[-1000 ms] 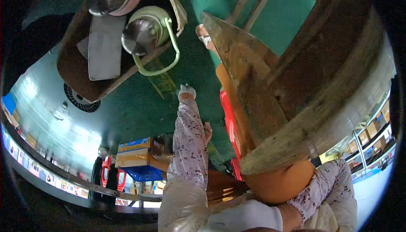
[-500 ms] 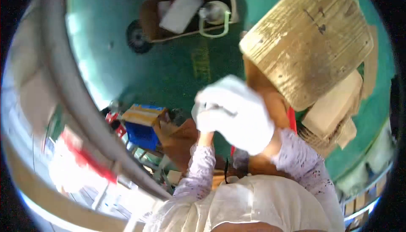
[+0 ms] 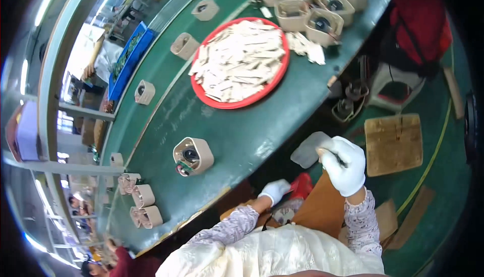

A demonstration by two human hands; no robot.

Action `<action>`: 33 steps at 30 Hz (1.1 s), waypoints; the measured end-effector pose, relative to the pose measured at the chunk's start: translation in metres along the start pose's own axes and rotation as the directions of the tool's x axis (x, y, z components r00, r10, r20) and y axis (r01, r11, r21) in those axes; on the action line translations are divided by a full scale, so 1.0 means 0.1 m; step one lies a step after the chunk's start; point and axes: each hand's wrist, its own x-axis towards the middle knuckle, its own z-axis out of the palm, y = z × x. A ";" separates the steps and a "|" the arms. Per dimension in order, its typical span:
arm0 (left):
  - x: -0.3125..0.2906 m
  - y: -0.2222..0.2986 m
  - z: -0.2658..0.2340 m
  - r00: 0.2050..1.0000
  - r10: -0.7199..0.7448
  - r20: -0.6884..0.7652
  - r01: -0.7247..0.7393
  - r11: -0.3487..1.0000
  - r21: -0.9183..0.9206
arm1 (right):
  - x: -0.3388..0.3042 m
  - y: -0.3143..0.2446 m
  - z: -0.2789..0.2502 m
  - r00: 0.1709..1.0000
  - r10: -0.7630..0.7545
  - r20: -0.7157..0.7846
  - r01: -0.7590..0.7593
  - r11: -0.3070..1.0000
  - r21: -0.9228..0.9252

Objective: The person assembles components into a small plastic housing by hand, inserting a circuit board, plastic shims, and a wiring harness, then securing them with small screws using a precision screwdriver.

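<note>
Both my hands wear white gloves. My right hand (image 3: 344, 166) is raised off the table's near side, its fingers curled and the tips drawn together; whatever they may hold is too small to make out. Behind its fingertips shows a flat grey rounded panel (image 3: 308, 150); I cannot tell whether they touch. My left hand (image 3: 276, 191) hangs low beside the table edge, next to a red object (image 3: 301, 185); its finger position is unclear. On the green table (image 3: 242, 148) stands a pale housing (image 3: 202, 155) with a round dark part and a small green board inside.
A red round basin (image 3: 242, 105) heaped with pale strips lies on the table. Several similar housings (image 3: 322, 23) cluster at the far right, others along the left. A wooden stool (image 3: 393, 145) and cardboard (image 3: 413, 216) are on the floor. A blue tray (image 3: 132, 57) lies beyond.
The view has swung from the floor, stool and boxes to the worktable. My hands, together before, are now apart: the right raised at right, the left low near the table edge.
</note>
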 end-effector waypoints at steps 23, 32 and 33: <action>-0.37 -0.26 -0.13 0.993 -0.113 -0.029 0.066 0.748 -0.661 | 1.31 -0.81 1.75 0.887 0.097 0.452 -0.128 0.991 0.038; -2.81 0.67 -1.71 0.623 -0.350 -0.699 -0.147 0.826 -0.544 | 1.03 -0.91 1.90 0.850 0.162 0.501 -0.201 0.979 0.025; -2.77 0.68 -1.88 0.430 -0.217 -0.876 -0.190 0.927 -0.323 | 1.04 -0.88 1.91 0.853 0.162 0.496 -0.202 0.979 0.029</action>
